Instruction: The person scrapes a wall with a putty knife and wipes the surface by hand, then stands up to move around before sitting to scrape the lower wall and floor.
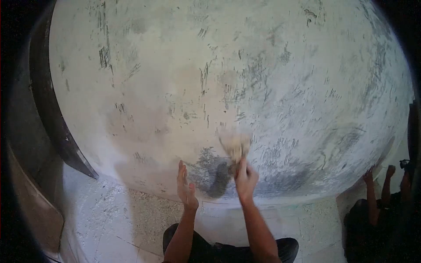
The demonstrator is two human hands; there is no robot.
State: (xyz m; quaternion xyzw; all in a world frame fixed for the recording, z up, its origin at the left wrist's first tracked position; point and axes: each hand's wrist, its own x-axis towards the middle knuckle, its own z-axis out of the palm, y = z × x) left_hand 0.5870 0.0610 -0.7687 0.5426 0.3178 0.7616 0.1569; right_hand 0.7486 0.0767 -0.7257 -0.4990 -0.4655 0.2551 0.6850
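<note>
A large pale surface (pixel 166 79) with dark scratches and grey smudges fills most of the head view. My right hand (pixel 246 179) is closed around the handle of a flat, wide-ended scraper (pixel 237 145), whose broad end lies against the lower middle of the surface and looks blurred. Left of it, my left hand (pixel 187 186) is raised with its fingers extended and holds nothing. Its fingertips are near the surface; whether they touch it I cannot tell. Between the two hands a dark grey patch (pixel 215 175) marks the surface.
At the lower right another person in dark clothing (pixel 368 228) has their hands near the surface's right edge. A dark curved edge (pixel 48 96) borders it at left, with a brown panel (pixel 39 206) below. The pale, speckled floor (pixel 105 219) lies beneath.
</note>
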